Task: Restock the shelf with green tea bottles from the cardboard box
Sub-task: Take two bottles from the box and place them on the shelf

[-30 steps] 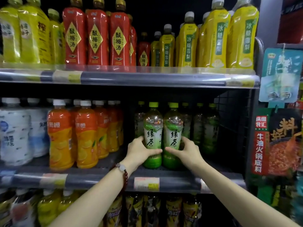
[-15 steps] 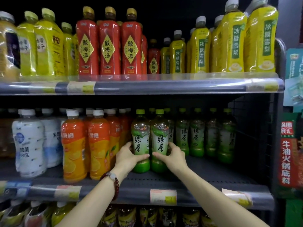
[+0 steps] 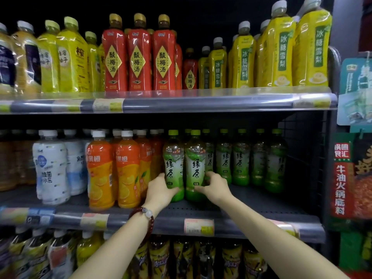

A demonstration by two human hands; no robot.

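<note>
Shelf (image 3: pixel 251 204) of dark perforated metal, middle tier of a shop rack, with two green tea bottles (image 3: pixel 174 166) standing upright and side by side near its front edge. Left hand (image 3: pixel 160 191) grips the lower body of the left-hand bottle, thumb across the front below the label and fingers (image 3: pixel 161 175) curled round the far side. Right hand (image 3: pixel 216 187) grips the lower body of the right-hand bottle in mirror fashion, thumb in front and fingers (image 3: pixel 211 174) wrapped round its right side. The two held bottles touch each other along their flanks; whether their bases rest on the shelf cannot be told.

Relative to the held pair: a row of further green tea bottles (image 3: pixel 240 158) stands just to the right and further back on the same shelf, green caps aligned. Orange drink bottles (image 3: pixel 100 172) with white caps stand just to the left, the nearest close beside the left hand. White-labelled bottles (image 3: pixel 53 168) stand beyond those, further left. A beaded bracelet (image 3: pixel 148 215) circles the left wrist, below the pair. A price tag (image 3: pixel 199 226) sits on the shelf's front rail, directly below the pair.

On the tier above: red bottles (image 3: pixel 138 57) with gold caps directly above the pair, and yellow bottles (image 3: pixel 279 53) above and to the right. Hanging seasoning packets (image 3: pixel 351 178) are at far right, outside the rack's wire side panel (image 3: pixel 302 158).
</note>
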